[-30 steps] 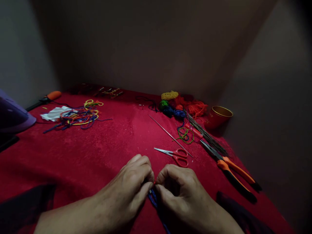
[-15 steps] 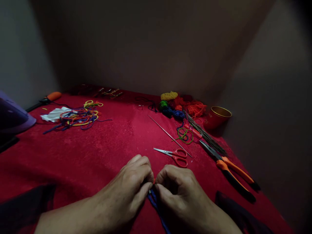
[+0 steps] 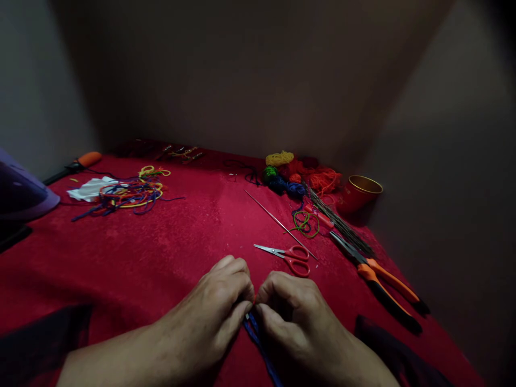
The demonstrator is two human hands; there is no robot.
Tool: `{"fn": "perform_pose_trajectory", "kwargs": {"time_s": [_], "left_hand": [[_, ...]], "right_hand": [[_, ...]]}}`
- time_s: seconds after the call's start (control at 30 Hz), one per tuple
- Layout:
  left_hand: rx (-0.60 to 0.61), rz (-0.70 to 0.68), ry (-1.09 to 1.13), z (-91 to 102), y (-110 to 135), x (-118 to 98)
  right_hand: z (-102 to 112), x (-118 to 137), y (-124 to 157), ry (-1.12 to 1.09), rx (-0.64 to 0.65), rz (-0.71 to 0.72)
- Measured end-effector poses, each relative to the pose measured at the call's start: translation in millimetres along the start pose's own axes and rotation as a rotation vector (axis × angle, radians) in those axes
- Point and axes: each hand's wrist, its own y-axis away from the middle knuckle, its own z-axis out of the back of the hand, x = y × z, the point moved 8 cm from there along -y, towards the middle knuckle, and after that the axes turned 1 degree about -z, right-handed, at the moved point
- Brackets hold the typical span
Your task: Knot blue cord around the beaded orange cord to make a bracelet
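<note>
Close together at the front middle, my left hand (image 3: pixel 220 301) and my right hand (image 3: pixel 296 312) both pinch, thumb against index finger. A tiny bit of orange cord (image 3: pixel 254 299) shows between the two pinches; most of it is hidden by the fingers. Blue cord (image 3: pixel 258 344) hangs from just below the fingertips down to the lower edge, with a small pale spot at its top. Just beyond my right hand lie small scissors (image 3: pixel 278 251) with red handles, blades slightly apart, pointing left. Behind them a long thin metal needle (image 3: pixel 278 221) rests slantwise.
Long-nose pliers (image 3: pixel 373 274) lie at right, near dark thin sticks (image 3: pixel 342 223) and a red cup (image 3: pixel 360 193). Yarn balls (image 3: pixel 280 158) are heaped at the back. Tangled cords (image 3: pixel 131 194) lie left on white paper (image 3: pixel 86 191), by a purple object (image 3: pixel 24 188). Red cloth (image 3: pixel 181 236) covers the table.
Almost nothing differs. My right hand has shifted very slightly; both pinches stay in place at the cords.
</note>
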Motion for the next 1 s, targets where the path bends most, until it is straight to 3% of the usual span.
{"fn": "perform_pose_trajectory", "kwargs": {"time_s": [0.57,1.0], "left_hand": [[-0.016,0.010,0.022,-2.9,4,3],[-0.001,-0.004,0.009,-3.1,3,0]], "right_hand": [[-5,-7,1,-0.134,0.117,-0.147],[-5,-10,1,-0.185,0.112,-0.211]]}}
